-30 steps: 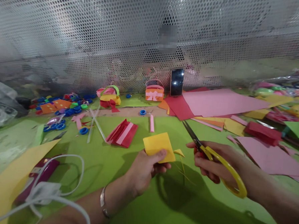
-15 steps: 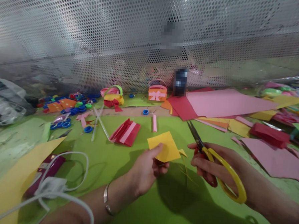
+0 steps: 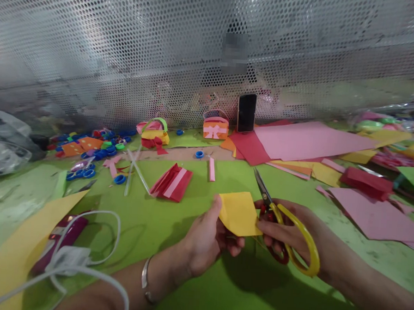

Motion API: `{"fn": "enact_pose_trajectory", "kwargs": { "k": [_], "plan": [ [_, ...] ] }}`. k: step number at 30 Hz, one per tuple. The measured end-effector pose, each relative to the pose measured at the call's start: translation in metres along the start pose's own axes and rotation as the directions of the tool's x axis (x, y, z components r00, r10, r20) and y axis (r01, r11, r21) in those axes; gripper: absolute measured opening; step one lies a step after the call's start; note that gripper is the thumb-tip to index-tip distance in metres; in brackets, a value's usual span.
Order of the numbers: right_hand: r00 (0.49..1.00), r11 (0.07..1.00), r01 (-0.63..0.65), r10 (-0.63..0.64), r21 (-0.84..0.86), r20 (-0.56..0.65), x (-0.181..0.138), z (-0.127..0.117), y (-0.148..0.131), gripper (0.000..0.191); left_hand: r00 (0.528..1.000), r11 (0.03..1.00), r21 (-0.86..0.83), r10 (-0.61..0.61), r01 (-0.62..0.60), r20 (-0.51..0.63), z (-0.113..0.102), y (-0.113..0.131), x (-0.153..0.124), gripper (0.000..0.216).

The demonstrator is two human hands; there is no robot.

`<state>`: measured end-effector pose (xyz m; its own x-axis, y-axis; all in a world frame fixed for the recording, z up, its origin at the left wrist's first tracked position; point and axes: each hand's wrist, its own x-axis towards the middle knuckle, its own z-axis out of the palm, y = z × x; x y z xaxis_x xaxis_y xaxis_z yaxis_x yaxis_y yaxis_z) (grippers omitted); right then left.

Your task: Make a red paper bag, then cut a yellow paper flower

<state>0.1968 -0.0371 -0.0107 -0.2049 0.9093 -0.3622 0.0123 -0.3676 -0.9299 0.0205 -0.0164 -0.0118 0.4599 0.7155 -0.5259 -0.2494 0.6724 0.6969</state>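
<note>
My left hand [image 3: 206, 238] pinches a small folded yellow paper square [image 3: 239, 213] by its left edge, held above the green table cover [image 3: 176, 218]. My right hand [image 3: 286, 231] grips yellow-handled scissors [image 3: 286, 228], fingers through the loops, blades closed and pointing up and away. The thumb of my right hand also touches the paper's right corner. The two hands sit close together over the middle of the table.
A red and pink folded paper [image 3: 172, 182] lies beyond my left hand. Pink and red sheets [image 3: 305, 141], a phone [image 3: 246, 112] and small paper baskets [image 3: 214, 126] stand at the back. Blue bottle caps [image 3: 89, 153] lie at left, a white cable [image 3: 83, 255] at near left.
My right hand with the scissors moved left to meet the yellow paper. My left hand turned the paper and brought it closer to the scissors. The small yellow offcut is out of sight.
</note>
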Motion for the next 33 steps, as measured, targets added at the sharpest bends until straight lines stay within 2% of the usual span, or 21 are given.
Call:
{"fn": "enact_pose_trajectory", "kwargs": {
  "k": [3, 6, 8, 11, 14, 19, 22, 25, 29, 33],
  "plan": [
    [0.999, 1.0, 0.007, -0.006, 0.023, -0.033, -0.002, 0.004, -0.001, 0.037, 0.994, 0.983, 0.148, 0.111, -0.111, 0.01, -0.001, -0.001, -0.001, 0.05],
    [1.0, 0.999, -0.018, 0.018, -0.034, -0.011, -0.003, 0.007, -0.002, 0.043, 0.977, 0.929, 0.332, 0.198, -0.163, -0.073, 0.0, -0.001, -0.003, 0.035],
    [1.0, 0.996, 0.015, -0.017, -0.091, -0.018, -0.003, 0.007, -0.002, 0.044, 0.974, 0.922, 0.365, 0.184, -0.127, -0.128, 0.002, 0.001, -0.004, 0.023],
    [0.989, 0.987, 0.111, -0.121, -0.118, -0.086, -0.001, 0.002, 0.0, 0.047, 0.994, 0.936, 0.349, 0.073, -0.041, -0.079, 0.004, 0.002, -0.006, 0.012],
    [0.991, 0.989, 0.101, -0.109, -0.106, -0.079, 0.001, -0.003, 0.002, 0.048, 0.999, 0.939, 0.344, 0.015, -0.004, -0.03, 0.003, 0.003, -0.006, 0.017],
    [0.995, 0.995, 0.044, -0.052, -0.091, -0.083, 0.003, -0.002, 0.001, 0.051, 0.979, 0.969, 0.215, 0.156, -0.126, -0.132, -0.003, 0.003, -0.001, 0.035],
    [0.993, 0.997, 0.045, -0.051, -0.06, -0.104, 0.002, 0.0, -0.001, 0.055, 0.975, 0.977, 0.175, 0.152, -0.124, -0.16, -0.005, 0.003, 0.0, 0.046],
    [0.989, 0.997, 0.06, -0.066, -0.049, -0.133, 0.002, 0.001, -0.003, 0.054, 0.98, 0.974, 0.182, 0.157, -0.134, -0.12, -0.006, 0.002, 0.001, 0.056],
    [0.987, 0.997, 0.074, -0.078, -0.038, -0.139, 0.002, 0.003, -0.001, 0.054, 0.99, 0.946, 0.296, 0.139, -0.132, -0.001, -0.006, -0.003, 0.002, 0.048],
    [0.994, 0.996, 0.054, -0.06, -0.069, -0.088, 0.0, 0.004, 0.001, 0.056, 0.996, 0.933, 0.351, 0.085, -0.079, -0.003, -0.002, -0.005, 0.001, 0.035]
  ]
}}
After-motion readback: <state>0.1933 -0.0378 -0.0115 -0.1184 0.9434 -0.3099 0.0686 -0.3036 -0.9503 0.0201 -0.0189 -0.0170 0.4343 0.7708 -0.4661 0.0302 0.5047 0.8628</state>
